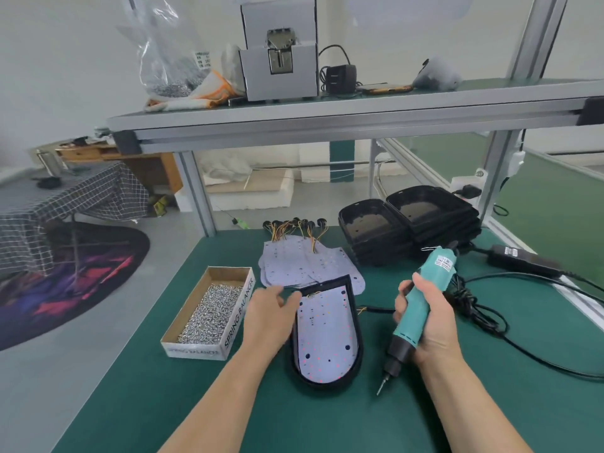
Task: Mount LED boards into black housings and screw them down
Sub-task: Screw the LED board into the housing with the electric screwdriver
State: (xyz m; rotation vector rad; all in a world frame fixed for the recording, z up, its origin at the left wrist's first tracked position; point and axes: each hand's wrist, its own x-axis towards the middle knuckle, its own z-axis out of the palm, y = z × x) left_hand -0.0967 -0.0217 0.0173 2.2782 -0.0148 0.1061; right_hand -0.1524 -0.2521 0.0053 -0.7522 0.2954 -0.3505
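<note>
One LED board [327,335] is sitting in its black housing [359,335] at the mat's centre — left hand [269,317] resting loosely spread on its edge, right hand [425,322] gripping the electric screwdriver [415,318]. Screwing seems due — a screw from the box [209,313] needs picking first.

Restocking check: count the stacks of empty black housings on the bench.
2. The left stack stands at the far right of the bench, right of the loose LED boards; the right stack sits beside it, touching. Housings hidden within each stack cannot be counted.
</note>
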